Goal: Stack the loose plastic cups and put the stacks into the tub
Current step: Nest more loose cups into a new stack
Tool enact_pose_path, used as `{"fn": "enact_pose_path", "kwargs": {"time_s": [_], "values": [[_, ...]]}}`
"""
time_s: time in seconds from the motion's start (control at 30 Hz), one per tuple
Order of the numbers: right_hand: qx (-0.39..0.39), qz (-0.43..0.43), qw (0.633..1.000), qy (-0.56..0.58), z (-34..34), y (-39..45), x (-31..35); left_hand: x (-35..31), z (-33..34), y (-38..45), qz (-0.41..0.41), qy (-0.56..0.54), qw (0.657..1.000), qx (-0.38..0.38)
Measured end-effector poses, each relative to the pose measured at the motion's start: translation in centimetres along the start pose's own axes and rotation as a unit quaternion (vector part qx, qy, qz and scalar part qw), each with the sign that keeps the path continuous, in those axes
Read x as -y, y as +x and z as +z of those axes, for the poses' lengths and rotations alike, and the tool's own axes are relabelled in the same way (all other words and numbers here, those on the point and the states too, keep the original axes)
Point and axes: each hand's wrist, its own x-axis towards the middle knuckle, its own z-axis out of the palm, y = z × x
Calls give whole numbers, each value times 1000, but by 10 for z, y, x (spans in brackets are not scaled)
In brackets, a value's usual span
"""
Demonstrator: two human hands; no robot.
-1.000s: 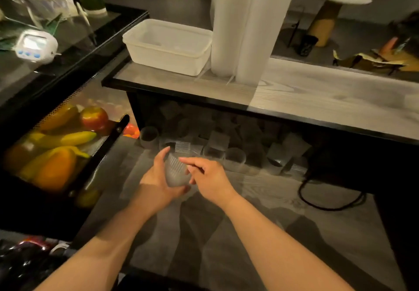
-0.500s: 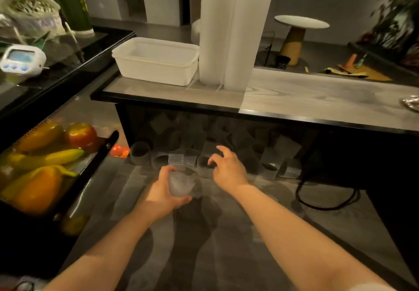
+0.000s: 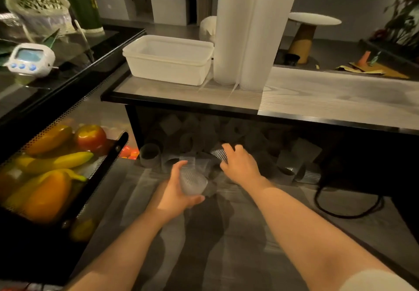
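Our left hand is curled around a ribbed, translucent plastic cup, or perhaps a short stack of them, held on its side just above the grey wood-grain floor. Our right hand reaches forward with its fingers bent over another ribbed clear cup lying at the front of the pile; we judge it is touching the cup, though we cannot tell whether it has a firm grip. Around it, the heap of loose clear plastic cups lies scattered on the floor in the dark space under the pale wood-grain tabletop. To do this step well, we should pinch the cup by its rim, turn it so its open mouth matches the held one, and slide it straight in so the thin walls do not buckle or jam. Up on the tabletop, well apart from our hands, the white rectangular plastic tub stands just beside two tall white sleeves of stacked cups. Nothing shows above its rim. To the left sits a black mesh basket of fruit.
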Motion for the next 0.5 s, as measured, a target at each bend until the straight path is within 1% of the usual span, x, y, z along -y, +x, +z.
{"fn": "enact_pose_path", "kwargs": {"time_s": [0.07,0.1,0.13,0.17,0.2,0.23,0.27,0.3,0.37,0.43,0.5], "values": [[-61,38,990,125,-4,-18,1,0,0,1,-8,10,1000,15],[-77,72,973,206,-9,-25,3,-1,1,1,-11,17,999,26],[-75,121,948,284,-15,-30,5,-4,2,1,-13,22,999,36],[-51,176,916,358,-22,-34,8,-8,3,1,-14,25,999,45],[-9,228,873,432,-27,-38,11,-12,5,0,-10,31,998,53],[38,267,821,503,-32,-43,14,-17,6,-1,-2,40,997,62],[76,289,775,556,-37,-48,16,-22,7,-2,8,52,996,71],[103,293,750,584,-41,-54,16,-26,9,-3,17,62,995,80],[139,275,738,600,-46,-65,14,-35,11,-5,30,75,992,97],[165,264,744,591,-51,-72,9,-41,13,-8,39,78,989,116],[182,271,752,573,-55,-75,2,-45,17,-9,47,81,987,128]]}}
